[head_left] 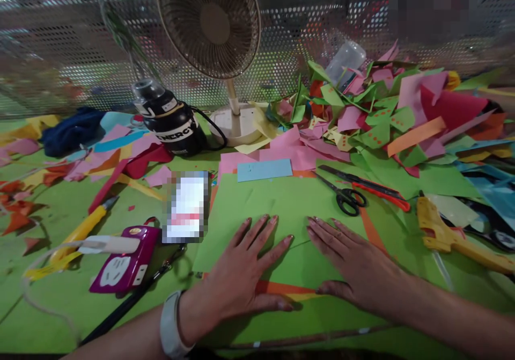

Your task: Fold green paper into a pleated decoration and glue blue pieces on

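Observation:
A sheet of green paper [257, 201] lies flat in front of me, over orange and pink sheets that show at its edges. My left hand [245, 269] rests palm down on its left part, fingers spread, with a pale band on the wrist. On the right part, my right hand [346, 255] lies flat, fingers stretched out and close together. Neither hand holds anything. A light blue paper strip [264, 170] sits along the sheet's far edge. Black-handled scissors [346, 198] and a red and black utility knife [374, 185] lie beyond my right hand.
A fan [215, 24] and a black bottle [169, 121] stand at the back. Coloured paper scraps [374, 116] pile up at the back right. A yellow glue gun [446, 228] lies right; a phone [185, 207], purple power strip [124, 261] and yellow-handled tool [82, 231] lie left.

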A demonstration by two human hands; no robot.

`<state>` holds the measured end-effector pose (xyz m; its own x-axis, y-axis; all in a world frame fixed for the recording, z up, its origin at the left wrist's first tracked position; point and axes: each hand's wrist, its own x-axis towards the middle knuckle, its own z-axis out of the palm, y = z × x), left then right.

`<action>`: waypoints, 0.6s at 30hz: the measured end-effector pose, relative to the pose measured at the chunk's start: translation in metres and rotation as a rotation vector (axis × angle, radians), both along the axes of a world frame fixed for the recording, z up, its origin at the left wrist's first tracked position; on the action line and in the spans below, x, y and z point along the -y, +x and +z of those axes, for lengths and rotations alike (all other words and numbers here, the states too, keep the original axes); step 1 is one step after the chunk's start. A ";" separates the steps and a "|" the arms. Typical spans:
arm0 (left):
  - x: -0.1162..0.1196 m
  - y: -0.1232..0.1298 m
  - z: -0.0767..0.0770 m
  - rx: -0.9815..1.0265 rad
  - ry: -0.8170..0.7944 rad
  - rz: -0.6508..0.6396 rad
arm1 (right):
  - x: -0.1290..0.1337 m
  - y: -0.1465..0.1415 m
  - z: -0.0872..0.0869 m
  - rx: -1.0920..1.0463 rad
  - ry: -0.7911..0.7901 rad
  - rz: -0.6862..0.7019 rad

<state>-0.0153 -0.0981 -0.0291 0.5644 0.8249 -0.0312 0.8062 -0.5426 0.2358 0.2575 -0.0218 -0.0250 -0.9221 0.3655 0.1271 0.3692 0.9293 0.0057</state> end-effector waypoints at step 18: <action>0.013 -0.029 0.007 -0.138 0.005 -0.060 | -0.007 0.020 0.004 0.071 -0.198 -0.057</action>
<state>-0.0439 -0.1112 -0.0222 0.6037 0.7899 -0.1076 0.7965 -0.5921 0.1224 0.2772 -0.0149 -0.0213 -0.9031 0.4291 -0.0170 0.4267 0.8924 -0.1464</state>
